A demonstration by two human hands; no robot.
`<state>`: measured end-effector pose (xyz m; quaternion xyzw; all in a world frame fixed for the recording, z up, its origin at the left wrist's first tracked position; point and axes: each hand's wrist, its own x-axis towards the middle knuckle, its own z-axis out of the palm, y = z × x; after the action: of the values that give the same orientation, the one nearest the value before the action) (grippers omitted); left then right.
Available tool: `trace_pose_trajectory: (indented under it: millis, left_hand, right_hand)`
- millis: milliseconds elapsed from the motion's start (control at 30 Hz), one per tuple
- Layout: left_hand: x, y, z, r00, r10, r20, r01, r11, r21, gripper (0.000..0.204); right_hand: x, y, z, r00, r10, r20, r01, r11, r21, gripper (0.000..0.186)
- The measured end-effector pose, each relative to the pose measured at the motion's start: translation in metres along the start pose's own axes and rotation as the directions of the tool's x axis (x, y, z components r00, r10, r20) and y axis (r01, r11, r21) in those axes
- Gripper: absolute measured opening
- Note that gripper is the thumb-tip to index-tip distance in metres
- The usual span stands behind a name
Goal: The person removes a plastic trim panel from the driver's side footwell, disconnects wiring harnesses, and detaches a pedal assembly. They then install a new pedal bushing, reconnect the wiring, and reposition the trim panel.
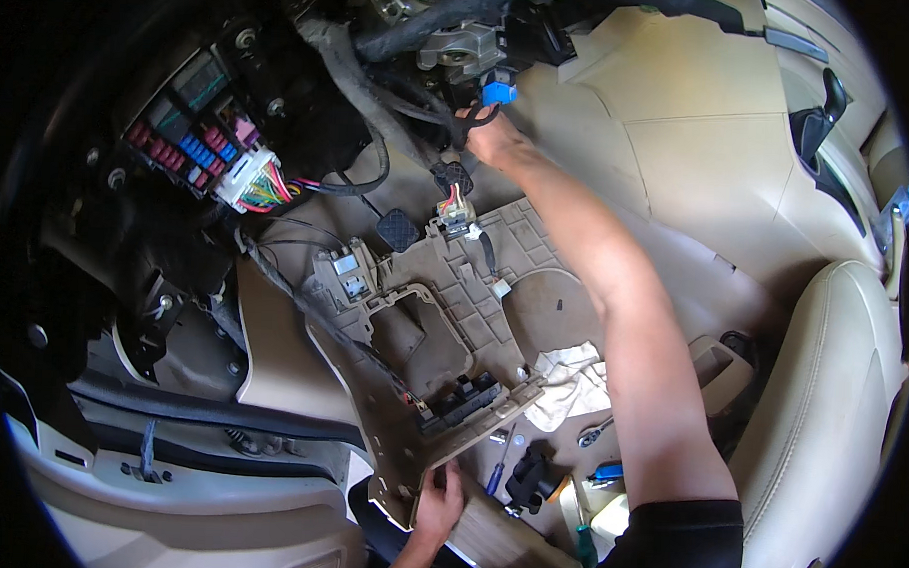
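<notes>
Reaching far under the steering column, my right hand point(492, 142) has its fingers curled at a black wiring harness point(435, 115), and a dark loop of it crosses the fingertips. A blue connector point(498, 92) sits just above that hand. My left hand point(439, 504) grips the near edge of a beige lower dashboard panel point(493, 330), which lies tilted with its ribbed back side up. A wire plug point(455, 216) is attached at the panel's far edge, and a black switch block point(460, 399) sits near its close edge. The fingers of my left hand are partly hidden beneath the panel.
At the left is an exposed fuse box point(184, 139) with a white multi-wire connector point(250, 180). A pedal point(397, 230) stands behind the panel. On the floor lie a white cloth point(568, 386), a screwdriver point(498, 471) and a ratchet point(594, 432). A seat point(821, 397) borders the right.
</notes>
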<state>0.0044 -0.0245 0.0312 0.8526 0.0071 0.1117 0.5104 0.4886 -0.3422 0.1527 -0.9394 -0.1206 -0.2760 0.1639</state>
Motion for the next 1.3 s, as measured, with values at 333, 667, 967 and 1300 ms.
trace_pose_trajectory:
  millis: [333,667,967,1300]
  left_hand:
    - [0.003,0.007,-0.013,0.936,-0.224,0.271,0.191,0.971,0.146,0.033]
    - [0.001,0.009,-0.01,0.929,-0.284,0.236,0.276,0.959,0.063,0.044]
    - [0.001,0.004,-0.009,0.941,-0.253,0.226,0.254,0.967,0.022,0.042]
    - [0.002,0.002,-0.006,0.91,-0.346,0.231,0.335,0.938,0.084,0.034]
  right_hand:
    - [-0.018,-0.014,0.0,0.99,-0.139,-0.025,0.132,0.976,-0.171,0.028]
    - [-0.002,-0.022,0.014,0.966,0.234,0.112,-0.225,0.97,-0.091,0.027]
    - [0.005,-0.035,-0.006,0.985,0.164,0.046,-0.16,0.983,-0.085,0.023]
    - [0.003,-0.03,0.011,0.997,0.077,0.0,-0.077,0.995,-0.057,0.027]
